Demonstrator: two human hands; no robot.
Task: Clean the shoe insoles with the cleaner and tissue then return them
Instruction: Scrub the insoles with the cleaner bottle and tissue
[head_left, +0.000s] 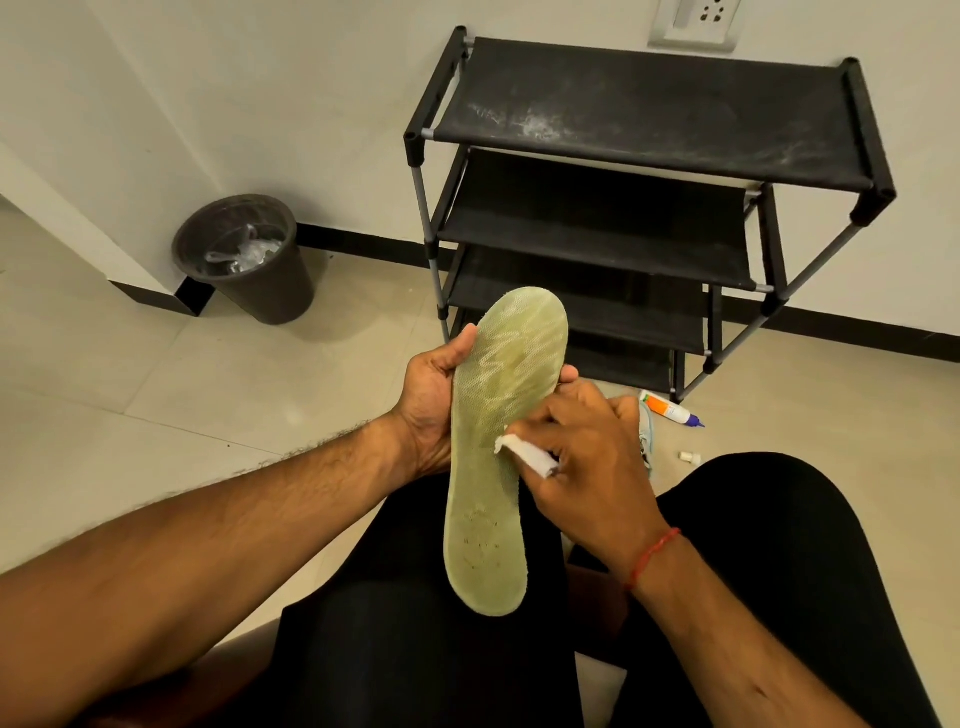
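Note:
A long yellow-green insole (493, 415) stands upright over my lap, toe end up. My left hand (434, 400) grips its upper half from behind, thumb on the left edge and fingertips showing at the right edge. My right hand (587, 457) pinches a folded white tissue (524, 454) and presses it against the middle of the insole. The cleaner bottle (670, 409), white with an orange label and blue tip, lies on the floor to the right. Its small white cap (688, 457) lies close by. A pale shoe (647, 436) is mostly hidden behind my right hand.
A black multi-shelf shoe rack (649, 119) stands against the wall ahead. A dark bin (249, 260) with a plastic bag in it sits in the left corner. My legs in black trousers (753, 571) fill the lower frame. The floor is pale tile.

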